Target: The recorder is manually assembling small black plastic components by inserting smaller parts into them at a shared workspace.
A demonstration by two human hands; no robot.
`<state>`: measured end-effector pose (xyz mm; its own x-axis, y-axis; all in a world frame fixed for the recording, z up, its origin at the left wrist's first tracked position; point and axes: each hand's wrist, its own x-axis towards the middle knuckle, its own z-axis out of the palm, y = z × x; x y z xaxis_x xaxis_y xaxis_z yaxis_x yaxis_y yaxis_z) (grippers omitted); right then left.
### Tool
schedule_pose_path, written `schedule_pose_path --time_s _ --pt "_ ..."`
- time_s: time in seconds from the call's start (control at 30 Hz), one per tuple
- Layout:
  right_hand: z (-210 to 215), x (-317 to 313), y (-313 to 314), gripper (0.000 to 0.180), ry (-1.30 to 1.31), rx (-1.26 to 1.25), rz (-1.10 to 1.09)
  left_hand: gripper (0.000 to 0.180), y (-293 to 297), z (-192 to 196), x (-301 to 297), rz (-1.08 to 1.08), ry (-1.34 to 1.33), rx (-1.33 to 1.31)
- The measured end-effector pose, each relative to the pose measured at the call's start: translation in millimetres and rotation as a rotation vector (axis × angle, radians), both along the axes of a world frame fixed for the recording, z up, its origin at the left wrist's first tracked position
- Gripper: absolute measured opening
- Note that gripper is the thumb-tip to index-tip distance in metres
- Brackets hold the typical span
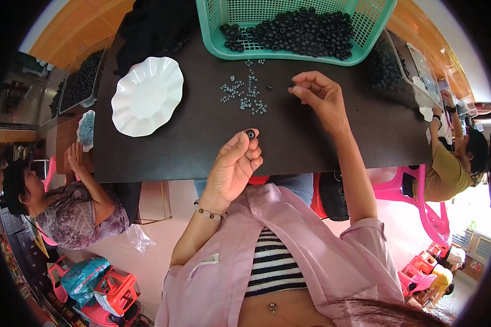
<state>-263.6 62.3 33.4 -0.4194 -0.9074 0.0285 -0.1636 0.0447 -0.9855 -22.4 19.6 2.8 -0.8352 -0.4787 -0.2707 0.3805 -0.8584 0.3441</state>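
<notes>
A dark table (pixel 202 155) is topped by a green basket (pixel 289 54), partly filled with black pieces (pixel 311 34), and a white wavy-rimmed plate (pixel 146 97). Between the right hand's (pixel 326 101) thumb and forefinger a tiny dark bit (pixel 293 85) is pinched; by the left hand (pixel 232 166) a black round piece (pixel 250 134) is pinched likewise — near the table's edge. Small coils (pixel 250 94) are scattered below the basket.
</notes>
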Motion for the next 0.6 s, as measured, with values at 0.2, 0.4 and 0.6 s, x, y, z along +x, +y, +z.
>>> schedule_pose_path --time_s 0.2,0.4,0.6 --pt "4.8 -3.1 18.8 0.014 -0.209 -0.084 0.019 0.024 2.8 1.5 0.5 0.07 0.002 -0.048" --pt "4.5 -8.6 39.8 0.012 -0.363 -0.07 0.127 0.02 9.0 0.0 -1.2 0.117 -0.061 -0.063" --pt "6.5 -11.8 60.8 0.01 -0.422 -0.094 0.143 0.022 10.2 0.3 -3.7 0.153 -0.111 -0.046"
